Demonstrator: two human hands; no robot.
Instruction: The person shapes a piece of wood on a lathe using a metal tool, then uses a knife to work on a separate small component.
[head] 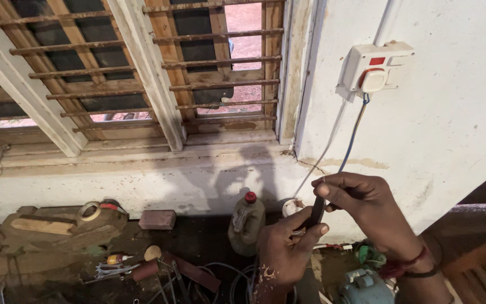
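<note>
My left hand (pixel 285 250) and my right hand (pixel 361 205) meet low in the view, in front of a white wall. Both pinch a short black strip, probably tape (pixel 316 213), around the lower end of a thin blue and pale cable (pixel 351 141). The right thumb and forefinger grip the strip's top; the left fingers hold its bottom. The cable runs up to a white wall socket box with a red switch (pixel 373 68). A dark band circles my right wrist.
A barred wooden window (pixel 142 73) fills the upper left. On the floor below lie a plastic bottle with a red cap (pixel 246 221), a brick (pixel 157 219), a tape roll (pixel 90 210), loose tools and wires (pixel 158 270), and a blue-grey motor (pixel 365 284).
</note>
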